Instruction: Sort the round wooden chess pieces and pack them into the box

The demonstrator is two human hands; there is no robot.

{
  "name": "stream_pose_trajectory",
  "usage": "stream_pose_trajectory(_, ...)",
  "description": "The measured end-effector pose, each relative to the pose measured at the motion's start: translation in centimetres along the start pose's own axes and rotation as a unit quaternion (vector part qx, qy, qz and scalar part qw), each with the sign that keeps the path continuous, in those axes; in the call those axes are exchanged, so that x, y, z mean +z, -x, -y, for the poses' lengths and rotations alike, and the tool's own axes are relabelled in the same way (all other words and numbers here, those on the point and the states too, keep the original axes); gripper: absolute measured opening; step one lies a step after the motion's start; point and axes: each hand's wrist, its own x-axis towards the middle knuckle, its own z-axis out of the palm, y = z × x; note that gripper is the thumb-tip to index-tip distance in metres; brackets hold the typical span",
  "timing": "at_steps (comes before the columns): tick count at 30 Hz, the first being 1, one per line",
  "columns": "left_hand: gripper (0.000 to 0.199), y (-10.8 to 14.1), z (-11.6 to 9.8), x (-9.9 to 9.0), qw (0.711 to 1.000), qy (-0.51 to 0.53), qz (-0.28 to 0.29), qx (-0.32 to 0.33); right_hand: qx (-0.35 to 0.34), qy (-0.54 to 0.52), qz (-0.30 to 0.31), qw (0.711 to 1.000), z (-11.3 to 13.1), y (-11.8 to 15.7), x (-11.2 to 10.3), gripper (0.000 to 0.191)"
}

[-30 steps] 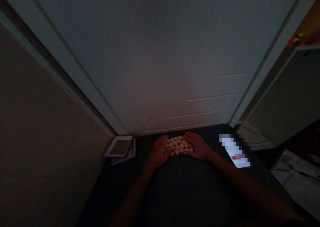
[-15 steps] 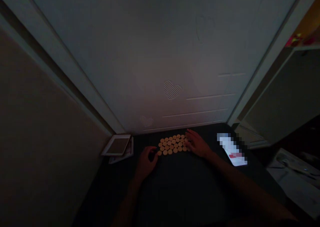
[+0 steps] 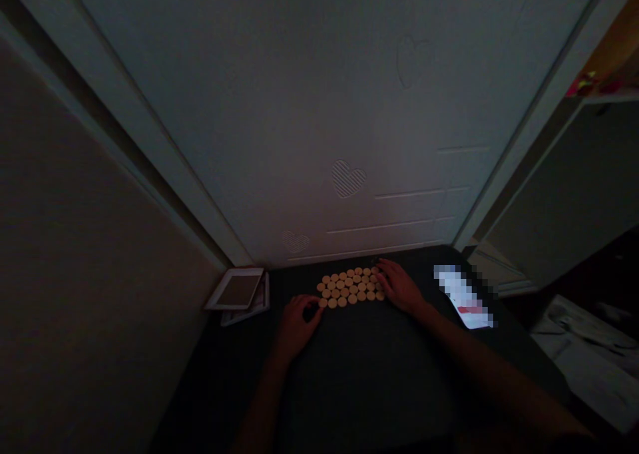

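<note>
Several round, light wooden discs (image 3: 352, 289) lie flat in close rows on the dark table (image 3: 369, 374). At the left end of the rows is my left hand (image 3: 298, 324), its thumb and index finger curved around a gap, the fingertips by the lower left disc; it is too dark to tell whether they grip it. My right hand (image 3: 401, 287) rests at the right end with its fingers apart, touching the edge of the rows and covering part of them. Nothing shows in its grasp.
Two flat, framed items (image 3: 239, 291) are stacked at the table's back left. A lit phone (image 3: 464, 297), partly pixelated, lies at the right. Behind the table stands a pale panel (image 3: 299, 108) with heart patterns. White items (image 3: 589, 354) are beyond the right edge.
The view has shifted slightly. My left hand has moved a little right, closer to the lower left disc. My right hand stays at the right end of the rows.
</note>
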Motion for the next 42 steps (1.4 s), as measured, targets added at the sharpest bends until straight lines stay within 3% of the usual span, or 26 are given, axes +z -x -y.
stream_pose_trajectory(4,0.024,-0.1,-0.1,-0.2,1.000,0.007,-0.005,-0.002,0.000,0.009,-0.009,1.000,0.5,0.3,-0.2,0.054)
stream_pose_trajectory(7,0.044,0.1,-0.4,-0.5,1.000,-0.020,-0.001,0.015,-0.019,0.022,0.000,1.000,1.4,0.9,-0.3,0.055)
stream_pose_trajectory(12,0.074,0.3,-1.7,-0.3,0.994,-0.087,0.028,0.055,-0.036,0.057,0.047,0.997,2.8,1.9,0.0,0.075)
stream_pose_trajectory(16,0.073,-0.7,-2.7,1.1,0.988,-0.104,0.064,0.095,-0.006,0.081,0.071,0.994,3.2,1.8,0.2,0.077)
stream_pose_trajectory(22,0.061,-2.7,-2.7,2.9,0.987,-0.121,0.067,0.077,-0.010,0.087,0.091,0.992,3.0,1.5,0.5,0.075)
stream_pose_trajectory(29,0.056,-3.4,-2.7,2.8,0.987,-0.122,0.077,0.074,-0.037,0.072,0.111,0.991,2.7,1.2,0.4,0.074)
stream_pose_trajectory(33,0.064,-3.6,-2.9,2.8,0.986,-0.122,0.083,0.083,-0.051,0.066,0.118,0.990,2.7,0.9,0.3,0.074)
stream_pose_trajectory(42,0.074,-3.6,-2.5,3.0,0.987,-0.130,0.070,0.066,-0.057,0.066,0.069,0.994,2.6,1.4,0.7,0.073)
